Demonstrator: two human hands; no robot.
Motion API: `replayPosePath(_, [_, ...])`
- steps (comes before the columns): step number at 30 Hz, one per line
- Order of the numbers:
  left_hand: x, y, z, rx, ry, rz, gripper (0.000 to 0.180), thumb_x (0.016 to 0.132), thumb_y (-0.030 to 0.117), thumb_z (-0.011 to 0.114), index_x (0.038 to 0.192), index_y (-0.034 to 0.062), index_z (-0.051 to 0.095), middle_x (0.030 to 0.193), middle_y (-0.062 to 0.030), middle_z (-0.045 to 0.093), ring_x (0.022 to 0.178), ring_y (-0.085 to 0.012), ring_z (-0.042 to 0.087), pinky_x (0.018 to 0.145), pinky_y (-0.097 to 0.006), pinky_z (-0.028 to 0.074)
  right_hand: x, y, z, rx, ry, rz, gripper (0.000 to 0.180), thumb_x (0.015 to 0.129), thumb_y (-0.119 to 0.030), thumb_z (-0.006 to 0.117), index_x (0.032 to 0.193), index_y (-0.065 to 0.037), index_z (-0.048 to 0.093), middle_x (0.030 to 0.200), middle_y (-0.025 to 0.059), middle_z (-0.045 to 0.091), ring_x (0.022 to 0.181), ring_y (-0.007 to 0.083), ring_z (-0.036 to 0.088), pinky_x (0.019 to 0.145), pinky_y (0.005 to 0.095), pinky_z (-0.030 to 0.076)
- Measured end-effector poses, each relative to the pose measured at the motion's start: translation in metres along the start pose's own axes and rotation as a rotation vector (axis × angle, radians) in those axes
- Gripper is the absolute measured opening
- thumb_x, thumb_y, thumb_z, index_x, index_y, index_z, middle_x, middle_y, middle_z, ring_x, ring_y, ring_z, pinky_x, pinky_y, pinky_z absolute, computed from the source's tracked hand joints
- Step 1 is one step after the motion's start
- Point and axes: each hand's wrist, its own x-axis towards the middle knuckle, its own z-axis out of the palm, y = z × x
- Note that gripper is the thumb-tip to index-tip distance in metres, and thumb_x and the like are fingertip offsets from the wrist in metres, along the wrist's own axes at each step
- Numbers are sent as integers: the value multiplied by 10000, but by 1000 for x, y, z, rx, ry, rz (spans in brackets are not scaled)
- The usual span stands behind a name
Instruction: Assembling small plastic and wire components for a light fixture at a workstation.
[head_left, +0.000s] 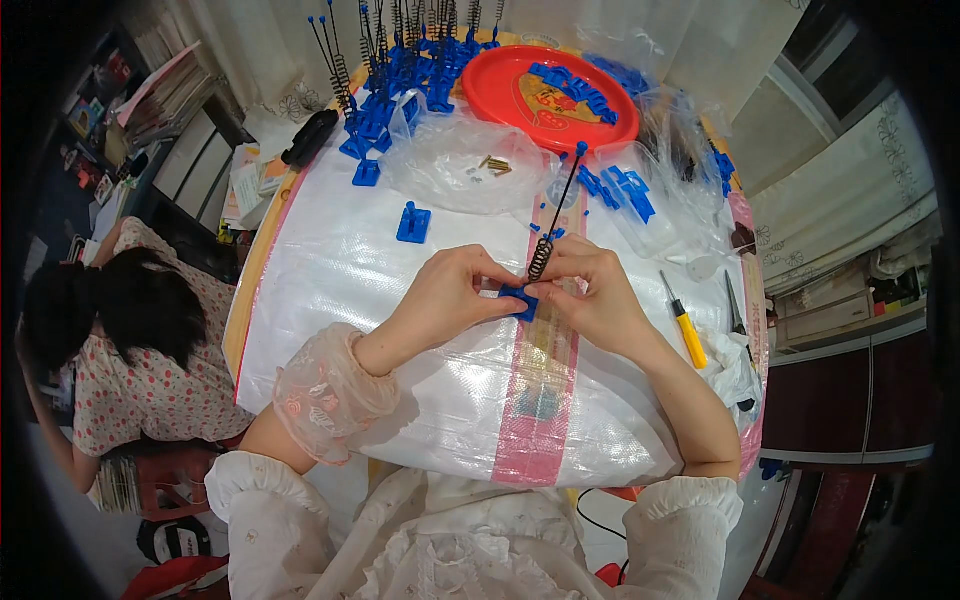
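Note:
Both hands meet over the middle of the table on a small blue plastic base (pixel 519 302). A black coil spring (pixel 540 259) stands on that base, and a thin black rod with a blue ball tip (pixel 581 149) rises from it, leaning to the right. My left hand (pixel 450 290) pinches the base from the left with thumb and index finger. My right hand (pixel 597 295) is closed around the foot of the spring, its thumb at the base; the exact joint is hidden by fingers. A loose blue base (pixel 413 223) lies beyond my left hand.
Finished-looking spring pieces (pixel 410 70) crowd the far left. A red tray (pixel 490 90) holds blue parts. A plastic bag (pixel 450 165) bears brass-coloured pins (pixel 495 165). A yellow-handled screwdriver (pixel 688 335) lies at right. Another person (pixel 140 340) sits at left.

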Motion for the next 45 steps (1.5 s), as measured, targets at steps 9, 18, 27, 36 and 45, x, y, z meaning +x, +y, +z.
replayPosePath(9, [-1, 0, -1, 11, 1, 7, 330, 705, 267, 908, 966, 87, 814, 810, -91, 663, 713, -209, 586, 661, -336, 479, 0, 0, 0, -12, -2, 16, 129, 784, -12, 775, 913, 4, 778, 858, 113, 710, 850, 243, 618, 754, 368, 493])
replayPosePath(18, [0, 1, -4, 43, -35, 25, 389, 669, 285, 927, 989, 96, 812, 829, -91, 669, 730, -211, 594, 674, -336, 488, 1, -1, 1, -14, 11, -26, 124, 772, -10, 775, 894, 12, 771, 839, 115, 706, 852, 253, 616, 760, 377, 492])
replayPosePath(27, [0, -1, -7, 54, -67, 32, 459, 620, 239, 948, 1033, 101, 804, 839, -88, 668, 736, -212, 586, 678, -334, 485, 0, -3, -1, -9, -28, 40, 149, 771, 11, 770, 920, 17, 762, 904, 112, 705, 912, 251, 628, 830, 366, 491])
replayPosePath(36, [-1, -2, -5, 56, -57, 54, 453, 622, 218, 946, 1035, 103, 801, 844, -79, 657, 737, -213, 586, 674, -339, 485, 1, -3, 0, 2, -10, 11, 142, 768, -1, 764, 908, 16, 764, 873, 121, 707, 907, 275, 622, 806, 389, 496])
replayPosePath(45, [-1, -3, -4, 49, -50, 61, 416, 647, 245, 935, 1015, 100, 809, 839, -80, 668, 741, -214, 600, 681, -335, 491, 0, -3, 0, -3, -6, 15, 146, 764, 3, 761, 909, 18, 765, 876, 123, 711, 910, 278, 626, 809, 388, 499])
